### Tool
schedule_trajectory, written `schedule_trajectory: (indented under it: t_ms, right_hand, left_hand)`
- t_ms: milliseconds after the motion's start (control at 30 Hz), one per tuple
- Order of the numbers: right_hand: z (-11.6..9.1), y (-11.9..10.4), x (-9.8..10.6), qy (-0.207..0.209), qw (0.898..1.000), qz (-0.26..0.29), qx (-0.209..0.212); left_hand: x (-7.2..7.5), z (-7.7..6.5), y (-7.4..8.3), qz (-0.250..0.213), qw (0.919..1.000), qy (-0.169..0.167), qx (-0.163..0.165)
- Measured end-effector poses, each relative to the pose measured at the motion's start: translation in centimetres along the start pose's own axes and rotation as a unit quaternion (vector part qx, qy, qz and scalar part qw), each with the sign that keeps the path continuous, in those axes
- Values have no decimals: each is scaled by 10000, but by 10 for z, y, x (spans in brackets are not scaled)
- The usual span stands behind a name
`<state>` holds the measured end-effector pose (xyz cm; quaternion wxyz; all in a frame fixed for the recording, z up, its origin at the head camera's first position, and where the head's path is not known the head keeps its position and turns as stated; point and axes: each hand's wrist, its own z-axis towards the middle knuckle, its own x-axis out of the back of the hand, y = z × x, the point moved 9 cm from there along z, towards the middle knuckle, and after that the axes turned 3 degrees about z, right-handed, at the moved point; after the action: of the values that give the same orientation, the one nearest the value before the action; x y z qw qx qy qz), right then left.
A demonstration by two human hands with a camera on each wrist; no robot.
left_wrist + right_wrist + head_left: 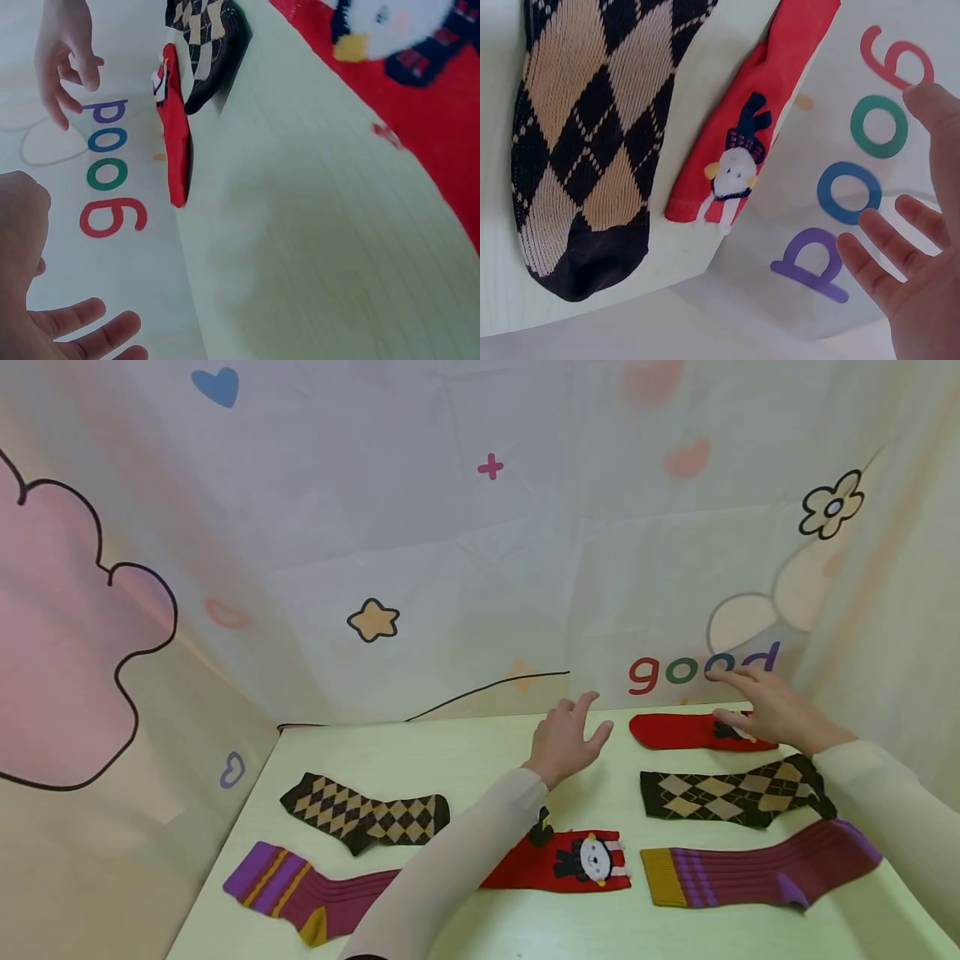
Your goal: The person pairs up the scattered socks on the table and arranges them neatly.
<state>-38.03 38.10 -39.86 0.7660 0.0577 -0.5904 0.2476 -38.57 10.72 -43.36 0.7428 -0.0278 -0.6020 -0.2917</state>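
Observation:
My left hand (564, 742) hovers over the middle of the table, fingers spread and holding nothing. Beneath that forearm lies a red sock (551, 866) with a white animal face, partly covered by the sleeve. My right hand (783, 714) is raised at the back right, its fingers apart and nothing in them; in the head view it overlaps another red sock (667, 732). In front of that sock lies a black-and-tan argyle sock (592, 135). Nearer the front right is a maroon sock (750, 868) with a mustard cuff and purple stripes.
On the left side of the pale table (360, 747) lie a second argyle sock (405, 820) and a second maroon sock (292, 885), its far end hidden by my left sleeve. A printed curtain (450, 543) hangs behind the table and along its sides.

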Motion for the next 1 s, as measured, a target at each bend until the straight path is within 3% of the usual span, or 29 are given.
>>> schedule_trajectory:
  t_ms: [367,800,1000]
  right_hand:
    - [-2,24,-2,111,9995,-278,-42]
    - [-6,57,-23,-633,9932,119,-969]
    - [-11,64,-29,-737,9904,305,-1133]
  left_hand:
    - [-24,15,18,-378,9990,-237,93]
    - [-50,31,25,-908,9925,-646,493]
    - [-60,38,25,-1107,9884,-817,635]
